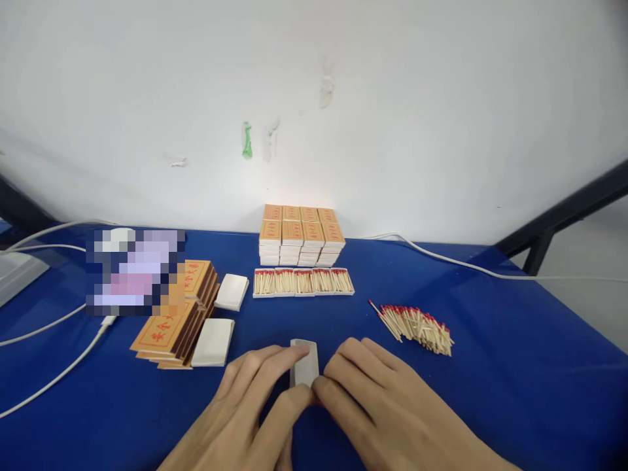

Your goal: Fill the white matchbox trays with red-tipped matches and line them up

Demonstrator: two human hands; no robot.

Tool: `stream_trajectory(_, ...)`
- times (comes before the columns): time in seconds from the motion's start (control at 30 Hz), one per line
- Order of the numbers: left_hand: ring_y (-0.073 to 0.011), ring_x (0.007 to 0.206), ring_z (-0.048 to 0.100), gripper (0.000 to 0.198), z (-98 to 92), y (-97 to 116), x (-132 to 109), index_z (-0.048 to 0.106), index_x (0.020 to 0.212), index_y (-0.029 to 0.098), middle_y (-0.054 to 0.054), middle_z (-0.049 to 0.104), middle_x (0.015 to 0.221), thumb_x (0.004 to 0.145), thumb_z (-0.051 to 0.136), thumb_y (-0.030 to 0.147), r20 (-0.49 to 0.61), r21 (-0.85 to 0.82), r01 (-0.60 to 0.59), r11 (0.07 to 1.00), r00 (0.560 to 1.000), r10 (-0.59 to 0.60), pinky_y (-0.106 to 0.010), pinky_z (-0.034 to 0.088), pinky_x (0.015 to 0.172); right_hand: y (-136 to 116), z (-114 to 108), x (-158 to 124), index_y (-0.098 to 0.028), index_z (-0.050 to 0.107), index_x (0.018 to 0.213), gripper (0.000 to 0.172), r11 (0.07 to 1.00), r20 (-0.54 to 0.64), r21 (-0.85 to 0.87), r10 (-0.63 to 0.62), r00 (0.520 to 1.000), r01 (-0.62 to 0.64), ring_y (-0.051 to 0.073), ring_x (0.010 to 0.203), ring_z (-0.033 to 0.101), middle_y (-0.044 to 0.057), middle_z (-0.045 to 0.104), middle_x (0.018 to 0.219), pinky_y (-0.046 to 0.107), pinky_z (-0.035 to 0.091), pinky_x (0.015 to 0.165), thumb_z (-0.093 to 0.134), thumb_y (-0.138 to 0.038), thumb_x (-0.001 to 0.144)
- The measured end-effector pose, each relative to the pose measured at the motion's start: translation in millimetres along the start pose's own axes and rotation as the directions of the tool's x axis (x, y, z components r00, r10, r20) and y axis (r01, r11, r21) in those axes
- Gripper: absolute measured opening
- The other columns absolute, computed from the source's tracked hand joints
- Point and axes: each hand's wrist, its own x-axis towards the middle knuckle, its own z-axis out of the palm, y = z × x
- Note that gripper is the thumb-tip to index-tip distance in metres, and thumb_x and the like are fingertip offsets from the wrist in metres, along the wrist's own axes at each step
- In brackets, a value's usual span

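Observation:
My left hand (245, 405) and my right hand (377, 399) meet at the near edge of the blue table (515, 379). Between their fingertips sits a small white matchbox tray (305, 364), pinched from both sides by thumbs and forefingers. A loose pile of red-tipped matches (419, 325) lies just right of my right hand. Beyond the hands runs a row of several filled open trays (303, 281), with stacked orange-topped matchboxes (300, 239) behind it.
Flat orange matchbox sleeves (174, 320) lean in a pile at the left, with white trays (213, 341) beside them. White cables (53, 379) cross the left side and another (466, 265) runs along the back right. A white wall stands behind the table.

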Motion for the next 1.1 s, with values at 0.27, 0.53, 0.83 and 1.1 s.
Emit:
stream_trajectory(0.27, -0.0293, 0.161, 0.059, 0.051, -0.1, -11, 6, 0.066, 0.147, 0.017, -0.017, 0.062, 0.170, 0.100, 0.052, 0.002, 0.046, 0.015, -0.065, 0.998, 0.997, 0.064, -0.044, 0.062, 0.122, 60, -19, 10, -0.023, 0.075, 0.104, 0.016, 0.925, -0.036, 0.193, 0.341, 0.940, -0.328, 0.021, 0.083, 0.067, 0.003, 0.076, 0.090, 0.036, 0.054, 0.076, 0.064, -0.026, 0.115)
stream_trajectory(0.53, -0.0344, 0.147, 0.073, 0.046, -0.4, -16, 5, 0.075, 0.135, 0.021, -0.019, 0.075, 0.154, 0.099, 0.055, 0.001, 0.056, 0.072, -0.135, 0.988, 0.990, 0.131, -0.045, 0.069, 0.110, 73, 17, -3, -0.024, 0.076, 0.117, 0.020, 0.861, -0.025, 0.178, 0.487, 0.873, -0.475, 0.014, 0.060, 0.062, -0.005, 0.066, 0.071, 0.030, 0.049, 0.061, 0.060, -0.036, 0.116)
stream_trajectory(0.83, -0.0294, 0.141, 0.076, 0.040, -0.8, -24, -3, 0.074, 0.137, 0.024, -0.016, 0.073, 0.153, 0.106, 0.058, 0.003, 0.059, -0.002, -0.093, 0.996, 0.994, 0.093, -0.041, 0.068, 0.113, 70, 14, -11, -0.024, 0.074, 0.116, 0.026, 0.877, -0.055, 0.011, 0.480, 0.876, -0.480, 0.014, 0.052, 0.060, -0.006, 0.063, 0.067, 0.030, 0.043, 0.055, 0.054, -0.040, 0.118)
stream_trajectory(1.1, -0.0232, 0.127, 0.083, 0.038, 0.4, -19, 6, 0.074, 0.137, 0.025, -0.011, 0.077, 0.147, 0.121, 0.041, 0.016, 0.043, 0.002, -0.060, 0.998, 0.997, 0.059, -0.034, 0.070, 0.108, 69, 12, -24, -0.027, 0.068, 0.091, 0.032, 0.725, -0.129, -0.237, 0.636, 0.761, -0.647, 0.025, 0.067, 0.070, 0.006, 0.073, 0.081, 0.033, 0.037, 0.050, 0.056, -0.048, 0.112)
